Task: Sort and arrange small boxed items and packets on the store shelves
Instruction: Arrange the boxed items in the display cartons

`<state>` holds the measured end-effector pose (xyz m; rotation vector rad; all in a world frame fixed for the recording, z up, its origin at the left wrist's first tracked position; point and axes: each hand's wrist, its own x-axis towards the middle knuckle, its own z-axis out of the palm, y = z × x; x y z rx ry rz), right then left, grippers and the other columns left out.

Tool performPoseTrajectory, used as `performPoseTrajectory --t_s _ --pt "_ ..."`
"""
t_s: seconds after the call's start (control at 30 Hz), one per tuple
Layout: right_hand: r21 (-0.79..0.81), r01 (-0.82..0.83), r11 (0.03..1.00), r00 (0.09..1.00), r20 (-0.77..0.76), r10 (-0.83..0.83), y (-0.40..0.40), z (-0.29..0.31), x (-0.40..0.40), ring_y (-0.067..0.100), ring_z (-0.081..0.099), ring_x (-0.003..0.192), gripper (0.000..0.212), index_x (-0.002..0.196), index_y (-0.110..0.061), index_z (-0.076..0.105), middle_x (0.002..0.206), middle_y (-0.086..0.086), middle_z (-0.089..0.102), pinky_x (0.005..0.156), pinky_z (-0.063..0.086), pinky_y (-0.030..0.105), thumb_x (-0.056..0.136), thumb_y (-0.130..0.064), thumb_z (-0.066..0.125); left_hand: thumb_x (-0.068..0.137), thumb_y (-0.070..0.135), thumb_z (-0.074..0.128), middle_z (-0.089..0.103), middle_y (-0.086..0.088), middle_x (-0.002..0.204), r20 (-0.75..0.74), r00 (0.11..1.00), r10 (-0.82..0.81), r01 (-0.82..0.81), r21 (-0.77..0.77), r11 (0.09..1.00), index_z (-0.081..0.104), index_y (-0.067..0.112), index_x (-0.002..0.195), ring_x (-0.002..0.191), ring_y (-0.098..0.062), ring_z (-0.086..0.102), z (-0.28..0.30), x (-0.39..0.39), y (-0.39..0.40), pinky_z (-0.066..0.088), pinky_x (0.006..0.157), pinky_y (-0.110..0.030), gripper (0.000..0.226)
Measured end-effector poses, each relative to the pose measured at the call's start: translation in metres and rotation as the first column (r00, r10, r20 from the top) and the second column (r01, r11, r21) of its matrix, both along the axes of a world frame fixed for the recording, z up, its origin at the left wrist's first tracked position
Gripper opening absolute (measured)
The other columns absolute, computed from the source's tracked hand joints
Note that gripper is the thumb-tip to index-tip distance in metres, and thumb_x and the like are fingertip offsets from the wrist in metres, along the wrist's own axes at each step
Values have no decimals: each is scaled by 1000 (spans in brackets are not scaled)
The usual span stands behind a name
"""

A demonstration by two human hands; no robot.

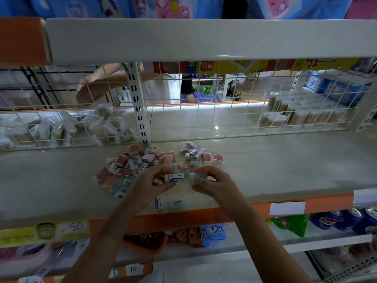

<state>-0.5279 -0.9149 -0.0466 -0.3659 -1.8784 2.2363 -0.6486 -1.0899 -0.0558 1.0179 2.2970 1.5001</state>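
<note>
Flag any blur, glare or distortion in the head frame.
Head view: wide-angle bowing curves the upper shelf edge; the far goods behind the wire grid are soft; a glare spot sits on the far shelf; the white eraser in the left hand reads sharp, and the right hand casts little shadow.

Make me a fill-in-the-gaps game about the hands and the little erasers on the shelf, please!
1. The left hand holds a white box printed with the word ____.
2. The right hand holds a pale ____ eraser.
3. The shelf has an ____ front edge.
4. The pile of erasers lies toward the ____ hand's side.

Missing words: ERASER; green; orange; left
</note>
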Motion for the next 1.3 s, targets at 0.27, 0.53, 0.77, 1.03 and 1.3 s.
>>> performPoseTrajectory --t_s 0.27,0.53,0.77,1.03,1.3 --pt "272 -70 960 997 -18 78 -27 4 -21 8 63 93 36 105 -22 60 104 -7 61 72 52 14 79 0 69 77 5 73 60 13 80 -45 993 111 -110 33 993 63 32 86 71 4 58 10 -4 -38 47 58 -11 31" --pt "601 -150 785 980 -11 196 -107 3 -71 7 58 84 30 103 -23 57 91 -16 57 73 49 19 79 -12 73 82 11 70 58 13 85 -86 964 251 -251 12 968 61 35 89 65 3 55 21 -11 -130 43 57 -14 26" --pt "697 -188 692 943 -68 325 -226 7 -113 -9 53 81 26 99 -26 53 90 -21 52 66 42 5 82 -18 71 80 13 73 63 25 84 -127 911 393 -398 -19 917 59 39 88 75 5 56 20 -29 -262 43 59 -12 30" --pt "674 -242 697 920 -68 385 -389 11 -169 4 57 76 24 96 -29 54 84 -21 55 64 44 12 81 -19 71 73 19 75 65 17 84 -94 838 537 -541 -23 841 63 38 89 67 -3 55 23 -51 -434 40 58 -11 27" --pt "693 -309 651 873 -65 483 -514 10 -224 2 53 72 26 95 -29 55 81 -19 54 66 40 15 80 -17 72 83 13 69 57 31 78 -151 791 592 -606 -71 792 67 26 101 69 4 52 21 -79 -561 38 63 -10 22"
